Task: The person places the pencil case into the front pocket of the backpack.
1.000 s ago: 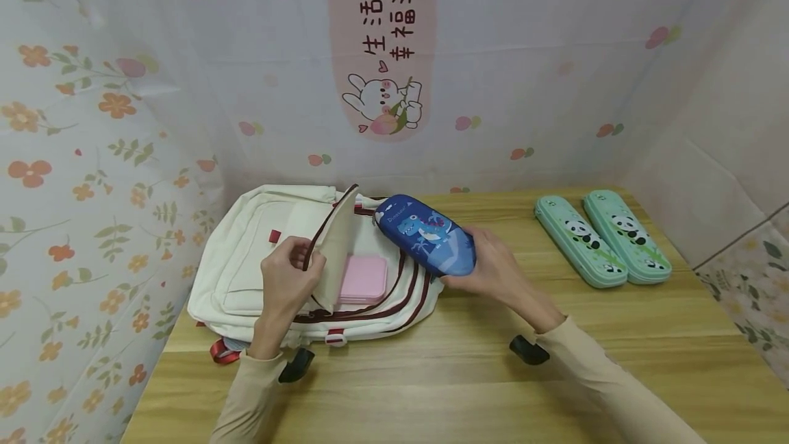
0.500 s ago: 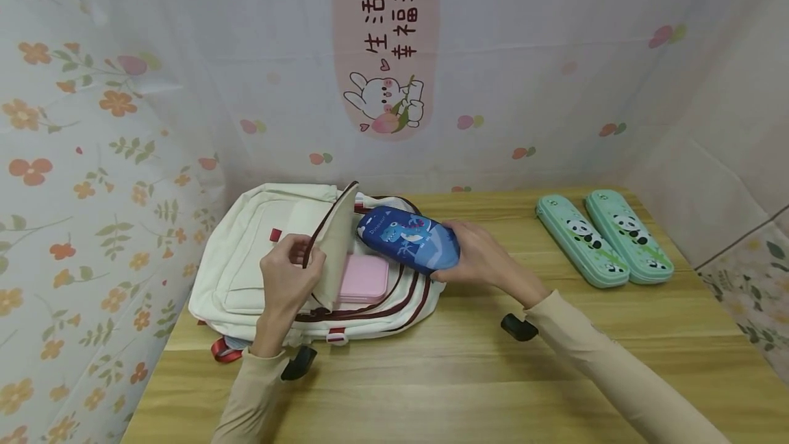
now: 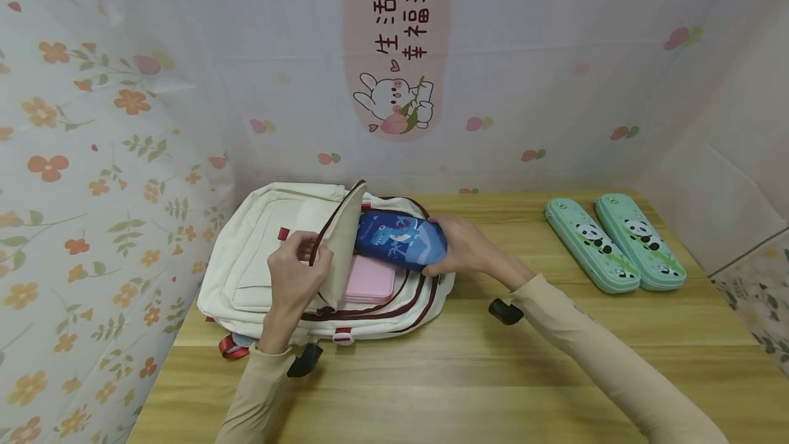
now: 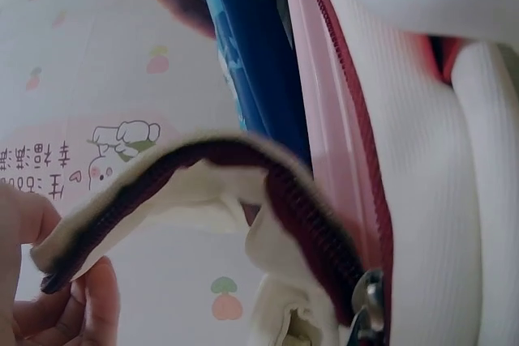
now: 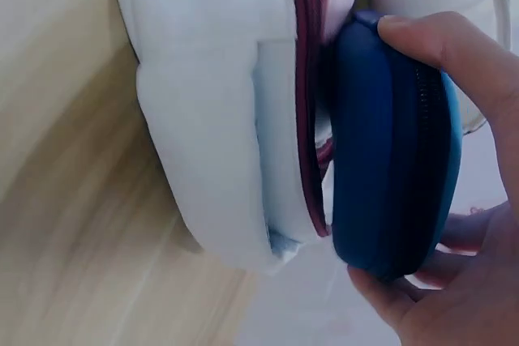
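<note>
A white backpack point(image 3: 246, 252) with dark red zips lies on the table, its front pocket flap point(image 3: 342, 252) raised. The left hand point(image 3: 298, 271) pinches the flap's zipped edge, which the left wrist view shows between thumb and fingers point(image 4: 101, 297). Inside the pocket lies a pink case point(image 3: 371, 278). The right hand point(image 3: 462, 247) grips the outer end of a blue dinosaur case point(image 3: 403, 240); its other end is behind the flap, above the pink case. In the right wrist view the thumb and fingers span the blue case point(image 5: 385, 151) beside the pocket opening.
Two green panda cases point(image 3: 593, 245) point(image 3: 641, 242) lie side by side at the right of the wooden table point(image 3: 431, 389). A patterned cloth point(image 3: 296, 88) hangs behind the table and along its left side. A red strap loop point(image 3: 233, 348) sticks out at the backpack's lower left.
The right hand has moved the blue case left and slightly down, so its far end is now hidden behind the flap. The left hand keeps its hold on the flap.
</note>
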The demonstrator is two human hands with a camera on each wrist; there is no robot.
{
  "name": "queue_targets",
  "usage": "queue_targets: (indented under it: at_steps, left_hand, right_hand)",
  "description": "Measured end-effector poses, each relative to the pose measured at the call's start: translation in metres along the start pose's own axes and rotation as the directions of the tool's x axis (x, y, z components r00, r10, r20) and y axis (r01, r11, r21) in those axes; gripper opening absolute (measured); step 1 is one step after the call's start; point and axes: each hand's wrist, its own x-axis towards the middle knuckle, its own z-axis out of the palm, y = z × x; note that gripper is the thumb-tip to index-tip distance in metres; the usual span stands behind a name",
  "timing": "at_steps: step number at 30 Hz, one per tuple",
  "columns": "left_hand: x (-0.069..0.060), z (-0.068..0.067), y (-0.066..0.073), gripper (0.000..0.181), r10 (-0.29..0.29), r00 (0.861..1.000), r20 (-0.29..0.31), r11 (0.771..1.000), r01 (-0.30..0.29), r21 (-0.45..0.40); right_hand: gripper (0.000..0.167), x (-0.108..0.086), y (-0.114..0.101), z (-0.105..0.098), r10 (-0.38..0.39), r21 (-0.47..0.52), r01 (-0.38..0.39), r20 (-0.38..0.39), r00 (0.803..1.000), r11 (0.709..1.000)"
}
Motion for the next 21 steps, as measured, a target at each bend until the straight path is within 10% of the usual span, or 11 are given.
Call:
queue_targets:
  at_steps: [21]
  left_hand:
    - [0.001,0.005,0.001,0.01,0.086,0.996,-0.035,0.996,-0.087,-0.022]
  right_hand:
    - [0.103,0.037,0.002,-0.004,0.004,-0.053,0.001,0.101,0.995,0.999]
